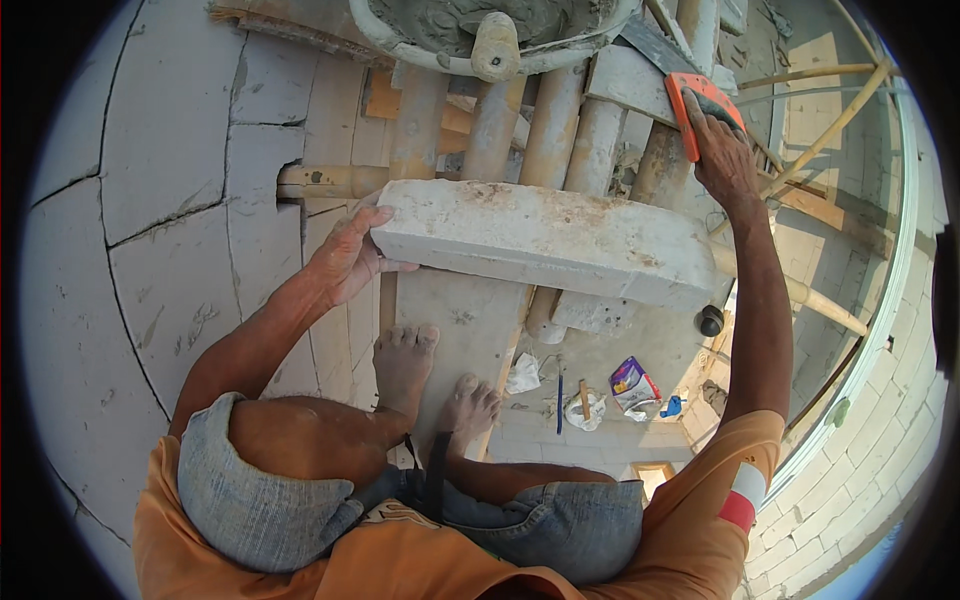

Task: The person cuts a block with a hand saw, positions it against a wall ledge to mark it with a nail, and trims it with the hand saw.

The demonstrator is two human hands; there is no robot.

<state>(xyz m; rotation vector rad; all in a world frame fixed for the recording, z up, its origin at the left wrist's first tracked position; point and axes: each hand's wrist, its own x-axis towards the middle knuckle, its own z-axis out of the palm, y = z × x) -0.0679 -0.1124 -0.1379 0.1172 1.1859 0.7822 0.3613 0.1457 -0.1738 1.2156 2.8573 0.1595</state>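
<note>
Block (pixel 545 240) lies over the poles (pixel 552 125), its left end grasped by the person's left hand (pixel 345 255). The right hand (pixel 724 160) is clenched round the orange handle of a saw (pixel 682 95), apart from the block and beyond its right part. Past the poles' far ends sits 1 bucket (pixel 420 57) of mortar (pixel 450 25); 2 bare feet (pixel 405 370) stand nearer.

A wide fisheye on the person's head looks steeply down from close above the denim shorts (pixel 270 505), taking in the left hand (pixel 345 255), right hand (pixel 724 160), bare feet (pixel 402 368) and, at the upper edge, a mortar bucket (pixel 425 59).
</note>
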